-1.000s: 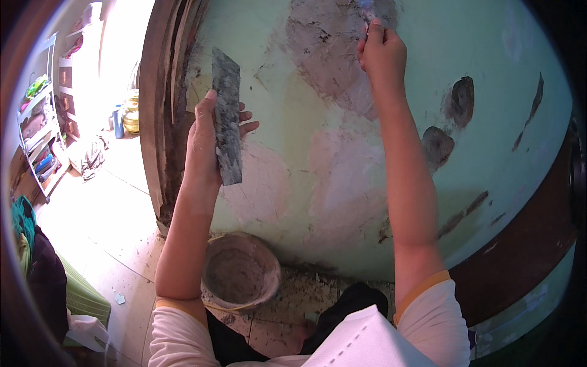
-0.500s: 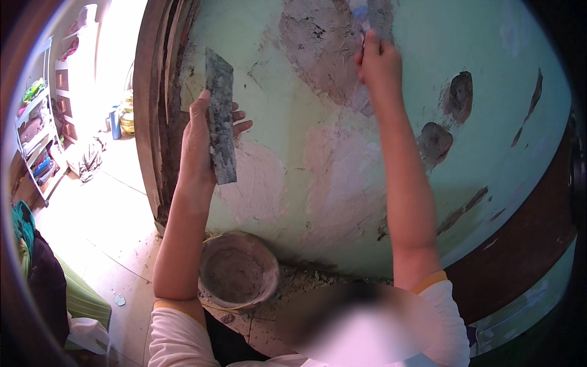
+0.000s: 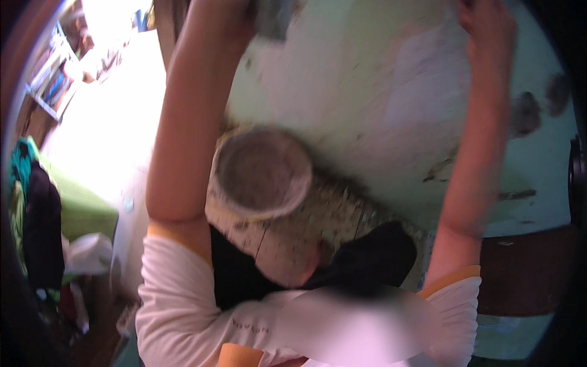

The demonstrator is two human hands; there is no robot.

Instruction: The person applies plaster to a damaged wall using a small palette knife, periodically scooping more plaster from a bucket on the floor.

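Note:
My left hand (image 3: 226,13) is at the upper edge, closed on a grey flat plate (image 3: 272,18) that is mostly out of view. My right hand (image 3: 483,21) is high at the right near the pale green wall (image 3: 354,73), fingers curled round something hidden and blurred. The wall has pinkish-white smoothed areas (image 3: 416,79) and dark rough patches (image 3: 526,115) at the right. Below my hands, between my forearms, a round grey-crusted bucket (image 3: 295,153) stands at the foot of the wall.
Speckled tiles (image 3: 330,208) with debris lie round the bucket beside my dark-trousered legs. At the left are a bright floor (image 3: 110,140), a shelf rack (image 3: 52,85), and a green object (image 3: 85,208) with dark and teal cloth (image 3: 43,214). A dark brown strip (image 3: 520,269) runs at lower right.
The view has tipped downward and blurred, so bucket and legs appear higher. Both hands have shifted to the top edge, the right one farther right, and its tool no longer shows.

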